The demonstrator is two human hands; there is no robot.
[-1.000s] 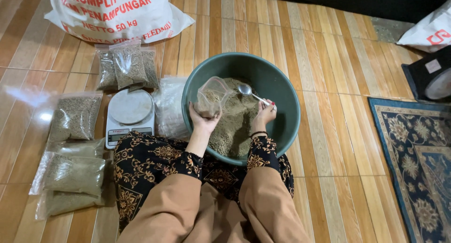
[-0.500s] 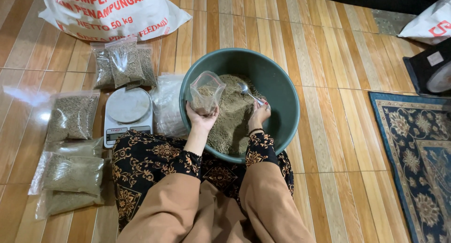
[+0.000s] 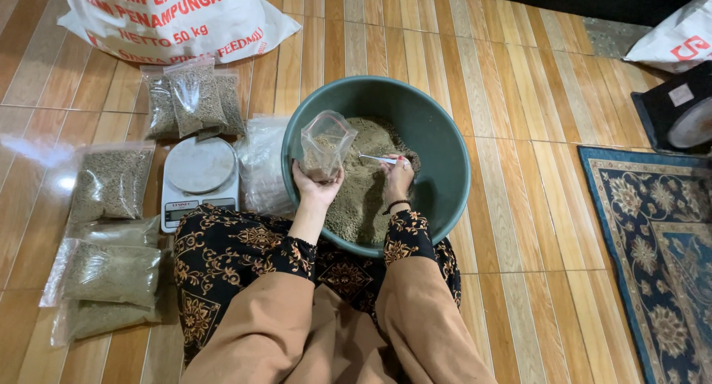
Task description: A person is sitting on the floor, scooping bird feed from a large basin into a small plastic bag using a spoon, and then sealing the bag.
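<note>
A green plastic basin (image 3: 443, 155) rests against my knees on the wooden floor, partly filled with brownish feed pellets (image 3: 363, 198). My left hand (image 3: 315, 187) holds a clear plastic bag (image 3: 325, 144) upright over the basin's left side; a little feed lies in its bottom. My right hand (image 3: 398, 180) grips a metal spoon (image 3: 377, 159), whose bowl points left toward the bag and dips low over the pellets.
A white kitchen scale (image 3: 199, 178) sits left of the basin beside a stack of empty clear bags (image 3: 261, 165). Filled feed bags lie at the far left (image 3: 111, 184) and behind the scale (image 3: 191, 98). A large white sack (image 3: 174, 17) is beyond. A patterned rug (image 3: 656, 243) lies right.
The spoon has dropped from raised above the basin down into the pellets. The bag in my left hand stayed upright, shifting slightly.
</note>
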